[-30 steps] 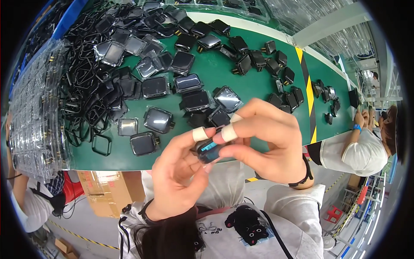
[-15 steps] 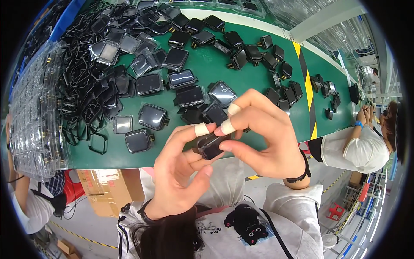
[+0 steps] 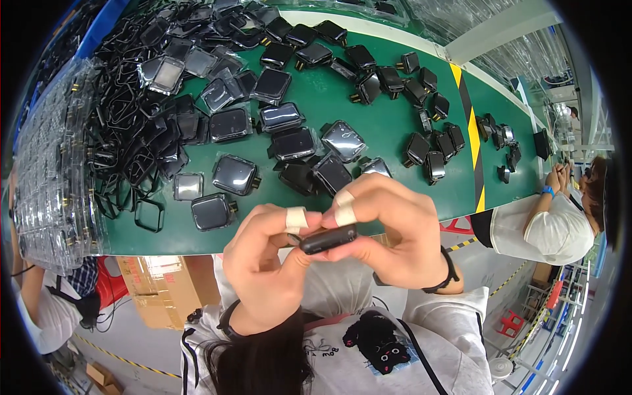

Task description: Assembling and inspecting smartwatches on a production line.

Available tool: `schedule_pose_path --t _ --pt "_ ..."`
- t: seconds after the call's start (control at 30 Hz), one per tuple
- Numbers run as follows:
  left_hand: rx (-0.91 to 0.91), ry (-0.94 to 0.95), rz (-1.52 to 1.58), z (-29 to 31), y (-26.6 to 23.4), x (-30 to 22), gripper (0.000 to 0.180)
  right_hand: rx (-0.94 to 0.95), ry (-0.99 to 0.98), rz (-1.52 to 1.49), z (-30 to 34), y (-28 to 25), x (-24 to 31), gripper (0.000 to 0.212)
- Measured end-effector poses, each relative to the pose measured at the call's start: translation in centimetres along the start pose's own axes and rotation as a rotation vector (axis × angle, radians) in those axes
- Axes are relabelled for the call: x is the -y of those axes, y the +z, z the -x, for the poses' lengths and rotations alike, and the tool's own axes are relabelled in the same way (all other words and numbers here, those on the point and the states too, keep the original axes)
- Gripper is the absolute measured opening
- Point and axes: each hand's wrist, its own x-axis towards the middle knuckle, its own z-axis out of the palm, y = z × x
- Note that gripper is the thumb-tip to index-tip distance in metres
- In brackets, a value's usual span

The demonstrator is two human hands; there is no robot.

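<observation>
A small black smartwatch case with rounded corners is held between my two hands, just off the table's near edge, its narrow side turned up to view. My left hand pinches its left end between thumb and fingers. My right hand grips the right end the same way, its index finger on the upper edge. Pale tape wraps fingers of both hands. Just beyond my fingers lie several similar black watch units with glossy screens, among them a dark one and a shiny one.
Loose black frames and screens are heaped on the left of the green table, beside stacked clear plastic trays. More watch units stand at the right, near a yellow-black tape strip. A cardboard box sits below; a co-worker is at right.
The watch case has tipped from showing its broad face to edge-on and dropped slightly nearer to me. My right hand has lowered, and my left thumb has closed onto the case.
</observation>
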Motion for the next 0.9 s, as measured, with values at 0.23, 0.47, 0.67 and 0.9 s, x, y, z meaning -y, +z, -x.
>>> schedule_pose_path --t 0.23,0.47,0.67,0.9 --pt "0.115 0.187 -0.151 -0.3 -0.8 -0.1 0.023 -0.065 -0.146 -0.035 1.0 0.7 -0.6 0.024" --pt "0.071 0.205 -0.126 0.5 -1.5 0.3 0.022 -0.099 -0.178 -0.138 1.4 2.1 -1.4 0.025" --pt "0.023 0.114 0.030 0.0 0.4 -0.1 0.023 -0.282 -0.013 -0.368 2.3 2.7 -1.5 0.027" --pt "-0.049 0.174 -0.487 0.2 0.0 -1.8 0.039 -0.163 -0.027 -0.050 0.8 1.9 0.1 0.022"
